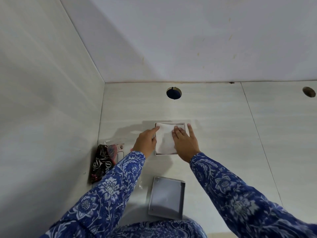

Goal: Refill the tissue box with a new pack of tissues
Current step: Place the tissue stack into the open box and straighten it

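Note:
A square white tissue box (185, 124) stands open on the pale counter, filled with a stack of white tissues (166, 140). My left hand (146, 142) rests against the box's left side, its forefinger stretched onto the top left corner of the tissues. My right hand (184, 142) lies flat on the right half of the stack, fingers spread, pressing down. The box's grey lid (167, 197) lies upside down on the counter nearer to me. A dark, crumpled plastic tissue wrapper (103, 162) lies to the left by the wall.
The counter (231, 134) meets a tiled wall on the left and a white wall behind. A round hole (173, 92) is cut in the counter beyond the box, and another hole (308, 91) sits at the far right.

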